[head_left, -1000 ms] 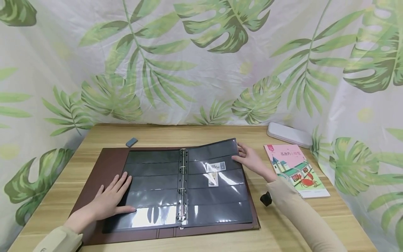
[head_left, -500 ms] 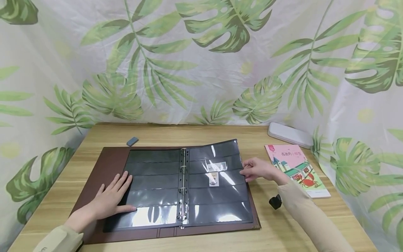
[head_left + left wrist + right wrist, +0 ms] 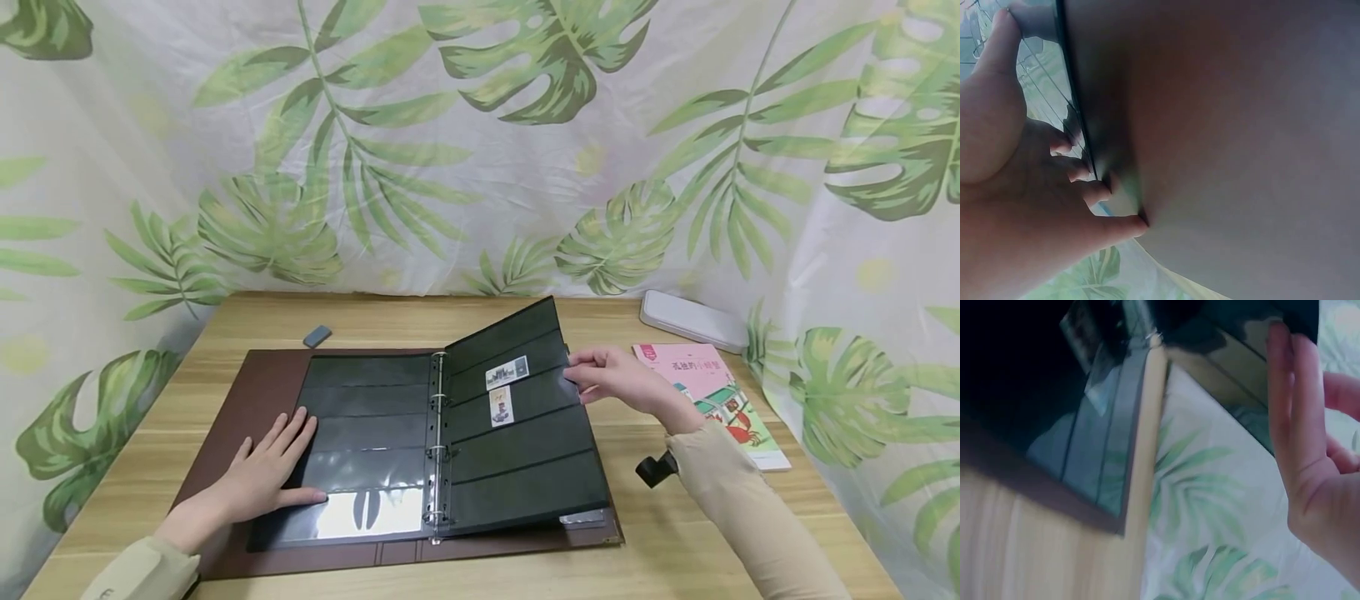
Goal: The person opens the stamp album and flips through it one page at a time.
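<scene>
A brown stamp album (image 3: 258, 392) lies spread on the table, with black pocket pages on metal rings (image 3: 438, 454). My left hand (image 3: 258, 479) rests with straight fingers over the outer edge of the left page (image 3: 367, 400); in the left wrist view its fingertips reach the brown cover (image 3: 1241, 125). My right hand (image 3: 618, 383) pinches the outer edge of the right page (image 3: 517, 450), which is raised and tilted at its far corner. Two stamps (image 3: 507, 372) sit in that page's pockets. Below the raised page, the right wrist view shows another page with pale pieces (image 3: 1100, 381).
A pink booklet (image 3: 693, 362) with a crab picture lies to the right, partly behind my right arm. Behind it is a white case (image 3: 693, 321). A small blue-grey block (image 3: 317, 336) lies beyond the album. Leaf-patterned cloth (image 3: 510, 167) hangs at the table's back.
My right hand slid down the page's outer edge, then came up slightly with the edge pinched. The right page has risen and tilted leftward. My left hand stays put.
</scene>
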Tool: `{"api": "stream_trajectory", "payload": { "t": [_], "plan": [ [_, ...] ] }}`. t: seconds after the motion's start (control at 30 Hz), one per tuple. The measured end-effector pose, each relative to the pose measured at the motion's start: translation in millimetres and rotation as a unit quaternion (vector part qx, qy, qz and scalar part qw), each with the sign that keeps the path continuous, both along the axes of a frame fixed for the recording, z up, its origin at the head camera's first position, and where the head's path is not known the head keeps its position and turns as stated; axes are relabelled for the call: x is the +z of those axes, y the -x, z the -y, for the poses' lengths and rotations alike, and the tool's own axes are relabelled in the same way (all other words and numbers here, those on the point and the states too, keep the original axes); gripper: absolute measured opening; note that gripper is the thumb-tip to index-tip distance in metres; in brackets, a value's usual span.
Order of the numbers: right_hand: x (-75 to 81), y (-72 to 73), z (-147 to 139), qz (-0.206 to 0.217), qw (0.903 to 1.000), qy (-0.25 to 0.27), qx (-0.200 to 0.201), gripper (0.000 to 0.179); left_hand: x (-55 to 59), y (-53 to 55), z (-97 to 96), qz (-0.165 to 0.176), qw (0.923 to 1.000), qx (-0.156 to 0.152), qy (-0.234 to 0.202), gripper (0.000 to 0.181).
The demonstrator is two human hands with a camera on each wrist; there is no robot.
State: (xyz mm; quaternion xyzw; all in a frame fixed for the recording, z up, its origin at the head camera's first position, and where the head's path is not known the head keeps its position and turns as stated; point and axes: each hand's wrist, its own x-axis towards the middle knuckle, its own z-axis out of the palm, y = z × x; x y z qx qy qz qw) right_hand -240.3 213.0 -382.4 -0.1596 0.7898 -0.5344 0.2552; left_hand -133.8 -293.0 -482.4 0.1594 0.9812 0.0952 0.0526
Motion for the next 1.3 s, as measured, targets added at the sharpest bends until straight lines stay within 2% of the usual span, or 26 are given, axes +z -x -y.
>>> {"api": "stream_trajectory", "payload": {
  "t": [0.1,0.23,0.4,0.7,0.87,1.0,1.13,1.2,1.3],
  "plan": [
    [6.9,-1.1,10.8,-0.008,0.9998,0.018,-0.008,0.023,-0.7,-0.5,0.2,-0.001,1.0000,-0.001,0.000,0.111],
    [12.9,1.2,26.0,0.014,0.9963,0.076,-0.036,0.010,-1.5,-0.6,1.5,-0.005,1.0000,-0.003,-0.004,0.111],
    [21.0,5.7,46.3,0.045,0.9864,0.149,-0.053,0.012,-3.1,-1.1,3.7,-0.007,0.9999,0.002,-0.013,0.112],
    [36.5,3.4,92.6,0.037,0.9821,0.183,-0.023,0.015,-8.8,-4.2,8.5,-0.038,0.9992,0.003,-0.009,0.110],
    [35.3,3.3,121.6,0.053,0.9791,0.196,-0.016,0.013,-10.9,-5.4,12.7,-0.050,0.9987,0.002,-0.004,0.108],
    [31.3,5.0,142.0,0.063,0.9784,0.197,-0.013,0.019,-9.9,-6.1,14.9,-0.053,0.9986,0.001,-0.005,0.104],
    [26.6,7.6,162.4,0.076,0.9785,0.191,-0.011,0.029,-0.1,-3.9,13.9,-0.047,0.9983,0.005,-0.035,0.094],
    [24.0,8.9,171.7,0.081,0.9786,0.189,-0.009,0.031,11.3,-1.4,9.8,-0.035,0.9965,0.007,-0.076,0.090],
    [21.3,8.9,183.0,0.092,0.9773,0.191,-0.005,0.032,34.3,3.3,-2.0,-0.008,0.9887,0.001,-0.150,0.084]
  ]
}}
